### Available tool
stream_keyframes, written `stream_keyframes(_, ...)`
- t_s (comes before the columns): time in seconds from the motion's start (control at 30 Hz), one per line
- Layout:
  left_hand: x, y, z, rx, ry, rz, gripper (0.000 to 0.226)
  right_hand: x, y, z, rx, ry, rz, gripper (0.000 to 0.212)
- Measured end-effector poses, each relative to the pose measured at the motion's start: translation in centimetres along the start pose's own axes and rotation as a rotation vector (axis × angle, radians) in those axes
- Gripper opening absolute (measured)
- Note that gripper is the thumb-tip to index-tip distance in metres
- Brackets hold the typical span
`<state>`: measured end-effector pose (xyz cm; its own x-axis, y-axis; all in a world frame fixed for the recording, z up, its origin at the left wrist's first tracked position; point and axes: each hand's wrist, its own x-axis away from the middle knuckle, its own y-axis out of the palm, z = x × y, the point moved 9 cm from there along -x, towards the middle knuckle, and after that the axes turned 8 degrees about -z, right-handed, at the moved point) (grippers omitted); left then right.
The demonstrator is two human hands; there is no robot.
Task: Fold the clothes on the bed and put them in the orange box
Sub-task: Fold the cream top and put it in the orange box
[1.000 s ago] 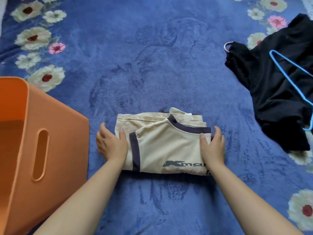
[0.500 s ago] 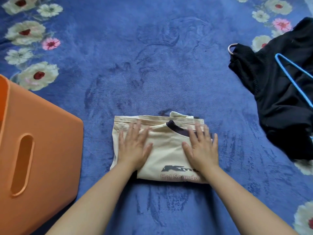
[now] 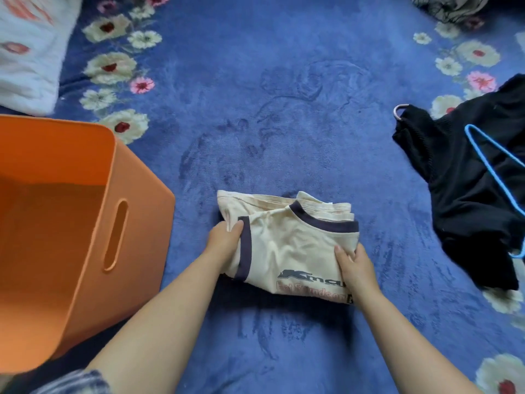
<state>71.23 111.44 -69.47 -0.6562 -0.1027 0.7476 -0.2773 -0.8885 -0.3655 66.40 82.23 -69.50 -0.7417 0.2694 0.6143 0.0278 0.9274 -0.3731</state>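
Note:
A folded cream T-shirt (image 3: 287,243) with dark trim and a printed logo lies in the middle of the blue bed cover. My left hand (image 3: 224,243) grips its left edge, thumb on top and fingers tucked under. My right hand (image 3: 355,265) grips its right edge the same way, and the shirt's near side looks slightly raised off the cover. The orange box (image 3: 136,223) stands open at the left, a slot handle in its side facing the shirt; what shows of its inside holds nothing.
A black garment (image 3: 468,189) with a blue hanger (image 3: 494,177) lies crumpled at the right. A white pillow (image 3: 25,52) sits at the back left and a grey cloth (image 3: 449,7) at the back right. The flowered blue cover (image 3: 284,95) stretches beyond the shirt.
My hands, which pressed flat on top of the shirt half a second ago, have slid out to its left and right edges and taken hold. The view has tilted up and left.

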Motion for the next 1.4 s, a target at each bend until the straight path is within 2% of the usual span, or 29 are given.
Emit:
stream_keyframes(0.07, 1.9, -0.9, 2.6, 0.012, 0.085, 0.020, 0.032, 1.2, -0.8, -3.1, 0.000, -0.092, 0.008, 0.007)
stream_keyframes(0.2, 5.5, -5.1, 8.1, 0.130, 0.207, 0.030, 0.021, 3.6, -2.1, -9.7, -0.190, -0.234, -0.020, 0.005)
stream_keyframes(0.37, 11.8, -13.1, 12.3, 0.528, 0.265, 0.040, 0.022, 7.9, -1.6, -20.4, -0.362, -0.392, -0.084, 0.014)
stream_keyframes(0.47, 15.2, -17.5, 11.6, 0.653, 0.199, -0.025, 0.013, 11.5, 0.7, -26.2, -0.351, -0.488, -0.174, 0.015)
stream_keyframes(0.57, 17.7, -22.2, 9.7, 0.647, 0.132, -0.082, 0.022, 15.1, 4.1, -30.4, -0.331, -0.568, -0.274, 0.015)
stream_keyframes(0.7, 19.3, -30.0, 4.9, 0.642, 0.129, -0.035, 0.012, 20.3, 11.0, -34.5, -0.331, -0.612, -0.432, 0.016)
stream_keyframes(0.8, 19.3, -35.1, 1.0, 0.620, 0.074, 0.004, 0.013, 22.2, 17.1, -35.1, -0.256, -0.526, -0.483, 0.030)
stream_keyframes(0.87, 18.6, -37.9, -1.5, 0.590, 0.037, 0.042, 0.009, 22.5, 20.9, -34.3, -0.203, -0.425, -0.459, 0.043)
stream_keyframes(0.93, 17.2, -40.4, -3.8, 0.533, 0.000, 0.094, 0.017, 22.0, 24.6, -33.0, -0.163, -0.328, -0.435, 0.051)
stream_keyframes(1.0, 15.7, -41.6, -5.6, 0.435, -0.036, 0.128, 0.029, 21.4, 27.9, -31.4, -0.139, -0.248, -0.446, 0.044)
stream_keyframes(1.07, 13.7, -42.4, -7.4, 0.319, -0.080, 0.130, 0.031, 20.3, 31.1, -29.1, -0.118, -0.134, -0.436, 0.034)
stream_keyframes(1.2, 9.6, -42.0, -9.7, 0.143, -0.152, 0.058, 0.031, 18.5, 34.3, -22.9, -0.080, 0.175, -0.378, 0.021)
stream_keyframes(1.27, 7.5, -41.4, -10.7, 0.087, -0.199, 0.012, 0.037, 17.5, 35.2, -20.6, -0.083, 0.290, -0.325, 0.019)
stream_keyframes(1.4, 3.1, -40.0, -12.4, 0.029, -0.281, -0.041, 0.050, 14.0, 36.8, -18.4, 0.050, 0.360, -0.233, 0.019)
